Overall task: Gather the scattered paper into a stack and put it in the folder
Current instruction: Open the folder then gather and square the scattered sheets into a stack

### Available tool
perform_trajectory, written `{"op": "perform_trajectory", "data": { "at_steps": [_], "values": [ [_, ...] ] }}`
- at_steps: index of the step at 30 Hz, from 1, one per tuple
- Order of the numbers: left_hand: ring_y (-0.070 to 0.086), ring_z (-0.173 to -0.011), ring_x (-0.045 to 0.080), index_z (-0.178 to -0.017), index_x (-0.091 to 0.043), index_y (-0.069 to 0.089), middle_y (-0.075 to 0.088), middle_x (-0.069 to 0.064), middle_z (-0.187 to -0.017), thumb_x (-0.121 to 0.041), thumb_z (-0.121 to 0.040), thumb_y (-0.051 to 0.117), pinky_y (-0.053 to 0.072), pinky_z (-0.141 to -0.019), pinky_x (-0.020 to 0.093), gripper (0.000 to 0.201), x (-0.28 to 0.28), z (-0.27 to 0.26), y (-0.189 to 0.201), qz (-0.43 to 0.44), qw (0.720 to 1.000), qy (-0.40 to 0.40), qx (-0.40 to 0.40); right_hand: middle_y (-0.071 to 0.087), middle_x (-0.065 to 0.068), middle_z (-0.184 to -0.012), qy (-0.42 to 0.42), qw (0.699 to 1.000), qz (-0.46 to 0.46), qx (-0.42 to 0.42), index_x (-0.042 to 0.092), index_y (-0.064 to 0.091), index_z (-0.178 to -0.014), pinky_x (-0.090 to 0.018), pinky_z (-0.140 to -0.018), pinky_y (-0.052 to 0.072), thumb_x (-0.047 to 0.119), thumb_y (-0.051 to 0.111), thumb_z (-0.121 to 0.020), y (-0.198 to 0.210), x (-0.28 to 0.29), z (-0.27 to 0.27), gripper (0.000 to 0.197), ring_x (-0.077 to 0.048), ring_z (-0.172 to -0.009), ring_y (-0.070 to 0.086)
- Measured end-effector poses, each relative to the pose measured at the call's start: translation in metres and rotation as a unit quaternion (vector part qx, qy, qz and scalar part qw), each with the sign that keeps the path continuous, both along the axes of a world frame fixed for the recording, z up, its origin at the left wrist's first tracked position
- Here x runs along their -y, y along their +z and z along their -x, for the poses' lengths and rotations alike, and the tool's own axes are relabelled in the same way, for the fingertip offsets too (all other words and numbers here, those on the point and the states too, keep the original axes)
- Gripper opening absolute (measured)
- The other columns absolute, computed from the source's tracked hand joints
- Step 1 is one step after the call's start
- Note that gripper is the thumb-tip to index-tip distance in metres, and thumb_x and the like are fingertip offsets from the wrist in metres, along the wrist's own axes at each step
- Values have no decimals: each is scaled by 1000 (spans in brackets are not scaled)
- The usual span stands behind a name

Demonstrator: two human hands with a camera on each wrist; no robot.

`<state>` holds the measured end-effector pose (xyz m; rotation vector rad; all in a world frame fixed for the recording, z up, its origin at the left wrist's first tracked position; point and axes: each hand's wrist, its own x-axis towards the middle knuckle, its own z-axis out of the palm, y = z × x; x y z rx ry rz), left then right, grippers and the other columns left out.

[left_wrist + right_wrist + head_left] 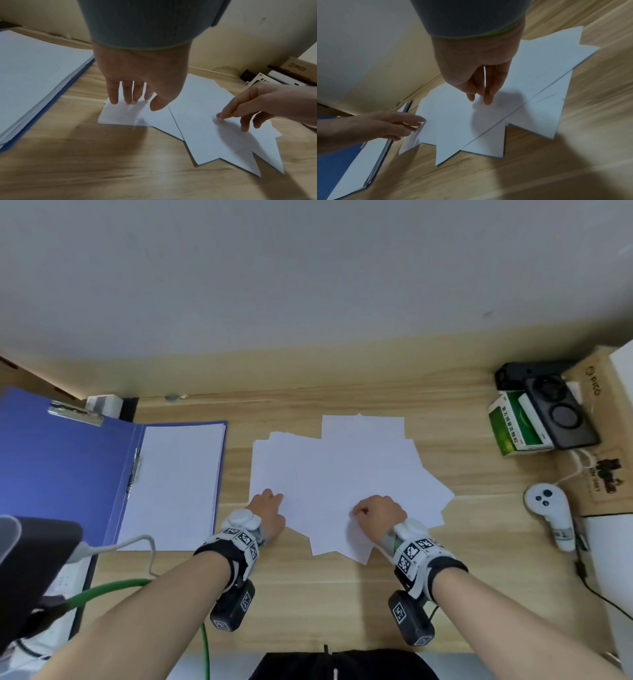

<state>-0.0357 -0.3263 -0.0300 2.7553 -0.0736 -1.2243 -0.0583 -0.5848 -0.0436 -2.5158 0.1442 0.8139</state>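
Several white paper sheets (pixel 342 474) lie fanned out and overlapping at the middle of the wooden desk (pixel 308 594). To their left a blue folder (pixel 61 467) lies open, with a neat stack of paper (pixel 174 481) on its right half. My left hand (pixel 270 508) presses straight fingers (pixel 114 100) on the left edge of the scattered sheets (pixel 197 94). My right hand (pixel 375 510) sits over the middle of the sheets (pixel 453 121). Its thumb and fingertips (pixel 488 101) touch the top sheet. Neither hand lifts any paper.
A green box (pixel 510 426), a black device (pixel 555 409) and a cardboard box (pixel 596 412) stand at the back right. A white controller (pixel 551 508) lies at the right. A dark object (pixel 34 559) and a green cable (pixel 113 587) sit at the near left.
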Motion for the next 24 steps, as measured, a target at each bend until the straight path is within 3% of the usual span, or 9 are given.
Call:
{"op": "perform_trajectory", "data": {
  "at_steps": [4, 6, 8, 11, 14, 16, 18, 21, 24],
  "values": [
    [43, -113, 31, -131, -11, 40, 40, 12, -129, -17, -91, 40, 38, -82, 33, 40, -8, 2, -5, -28, 1000, -12, 5, 75, 1, -88, 31, 999, -8, -32, 22, 75, -88, -30, -61, 52, 20, 45, -77, 2, -10, 5, 32, -28, -82, 70],
    [33, -130, 32, -147, -15, 26, 30, 11, -145, -20, -93, 40, 38, -95, 36, 55, -9, 4, -9, -38, 999, -14, -2, 75, -2, -86, 49, 998, -15, -43, 20, 74, -87, -32, -63, 54, 20, 46, -77, 2, -15, 5, 30, -28, -82, 70],
    [8, -148, 31, -154, -19, 6, 3, 11, -161, -24, -98, 39, 24, -116, 39, 65, -10, 6, -13, -47, 998, -22, -31, 75, 2, -88, 50, 996, -50, -53, 24, 75, -87, -32, -68, 55, 21, 49, -81, 2, -14, -5, 27, -27, -83, 70],
    [-9, -149, 29, -154, -21, -5, -16, 11, -160, -25, -99, 38, 12, -121, 42, 70, -9, 7, -12, -56, 996, -44, -60, 70, 5, -115, 26, 995, -93, -12, 30, 72, -107, -30, -89, 51, 20, 53, -86, 2, -2, -35, 30, -20, -107, 64],
    [-11, -149, 28, -154, -24, -3, -18, 10, -160, -24, -99, 37, 13, -121, 43, 68, -14, 7, -18, -48, 996, -51, -58, 46, -6, -144, 45, 998, -37, 30, 17, 50, -138, -37, -104, 41, 20, 65, -85, -5, 9, -65, 55, -28, -132, 42],
    [-11, -149, 28, -154, -26, -2, -17, 10, -160, -25, -99, 37, 13, -121, 42, 67, -18, 9, -21, -45, 996, -59, -58, 38, -8, -144, 81, 995, 50, 26, 15, 43, -139, -44, -99, 44, 29, 71, -80, -9, 11, -74, 67, -31, -130, 37],
    [-12, -149, 28, -154, -25, -3, -18, 10, -160, -26, -100, 37, 11, -121, 39, 67, -22, 9, -21, -38, 995, -54, -69, 41, -8, -138, 128, 983, 122, 40, 16, 42, -136, -43, -91, 47, 34, 72, -78, -13, 12, -74, 68, -31, -124, 38],
    [-17, -148, 29, -153, -23, -9, -22, 10, -159, -24, -100, 37, 6, -122, 37, 70, -24, 8, -25, -12, 995, -50, -81, 48, -7, -130, 118, 983, 136, 38, 20, 46, -133, -41, -90, 45, 41, 72, -77, -17, 15, -70, 66, -30, -122, 39],
    [-19, -148, 30, -153, -23, -11, -25, 10, -158, -25, -99, 38, 7, -122, 38, 73, -24, 9, -25, -16, 995, -52, -83, 53, -7, -122, 110, 984, 138, 9, 17, 61, -122, -41, -91, 47, 47, 65, -83, -16, 22, -64, 49, -29, -119, 43]
  ]
}}
